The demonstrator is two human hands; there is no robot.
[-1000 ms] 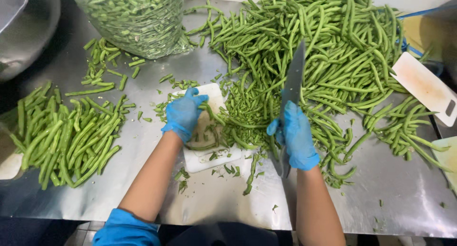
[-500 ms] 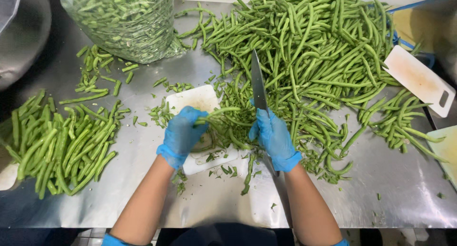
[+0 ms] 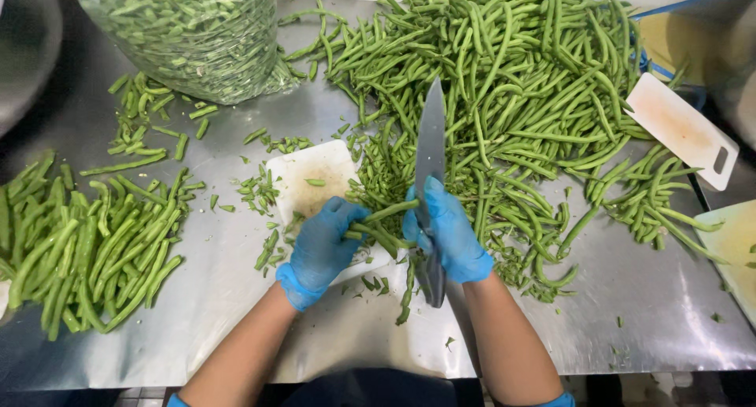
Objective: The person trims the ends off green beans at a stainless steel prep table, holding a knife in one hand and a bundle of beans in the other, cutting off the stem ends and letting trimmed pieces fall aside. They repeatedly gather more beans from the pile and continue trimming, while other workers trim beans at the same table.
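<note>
2 blue-gloved hands work at the steel surface [image 3: 646,312]. The left hand [image 3: 321,249] has its fingers closed around a small bunch of green beans [image 3: 378,226], held at the right edge of 1 small white cutting board [image 3: 309,179]. The right hand [image 3: 449,234] has its fingers wrapped around 1 large knife [image 3: 430,151], blade pointing away. 1 big bean heap [image 3: 520,84] lies behind, 1 trimmed pile [image 3: 87,242] at left, 1 clear bag of beans [image 3: 189,29] at the back left, and 1 more white board [image 3: 681,127] at right.

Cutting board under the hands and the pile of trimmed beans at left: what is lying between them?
In the head view, cut bean ends lie scattered on the steel table between the white cutting board and the trimmed beans.
</note>
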